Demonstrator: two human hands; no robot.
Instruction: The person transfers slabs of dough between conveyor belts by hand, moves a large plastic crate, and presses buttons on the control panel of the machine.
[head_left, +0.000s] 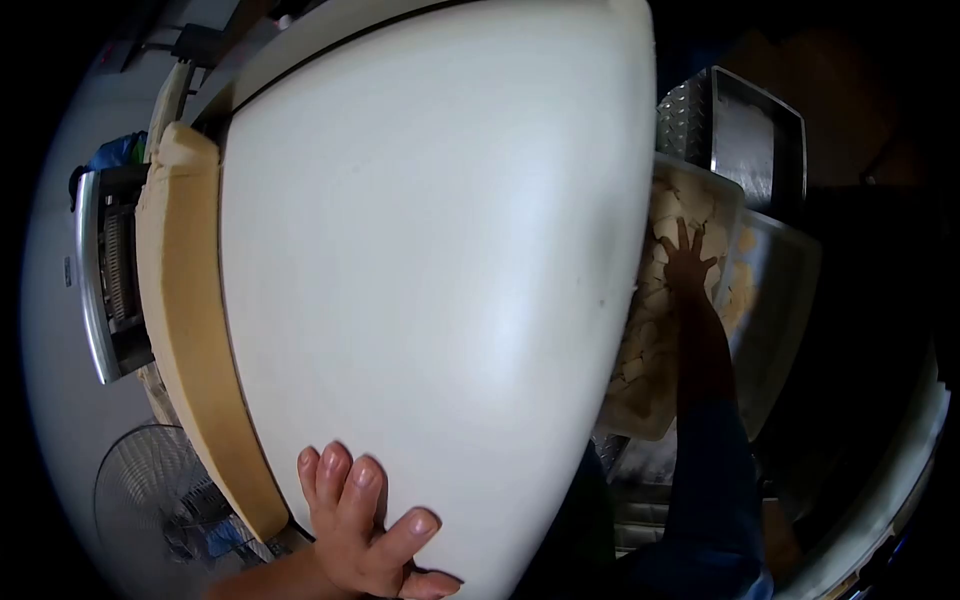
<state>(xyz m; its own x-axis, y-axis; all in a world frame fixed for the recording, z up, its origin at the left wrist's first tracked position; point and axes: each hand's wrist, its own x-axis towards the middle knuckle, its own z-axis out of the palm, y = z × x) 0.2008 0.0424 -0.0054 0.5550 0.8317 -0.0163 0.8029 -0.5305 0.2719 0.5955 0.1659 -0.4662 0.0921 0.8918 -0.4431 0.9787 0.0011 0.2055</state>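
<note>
My left hand (360, 530) is over the near end of a broad, smooth white surface (400, 250), with its fingers apart and nothing in them. Whether it presses on the surface or hovers just above, I cannot tell. My right hand (687, 265) reaches past the right edge of that surface, fingers spread, over a translucent plastic bin (655, 432). Pale, cream-coloured pieces (660, 300) packed close together fill the bin, and the hand is at or just above them. The white surface hides the bin's left side.
Beside the bin stands a second translucent container (790, 290) with tan patches in it. Behind them is a metal box (750, 140). A thick yellowish strip (195, 340) runs along the white surface's left side. Further left are a fan (145, 490) and a silver-edged machine (95, 280).
</note>
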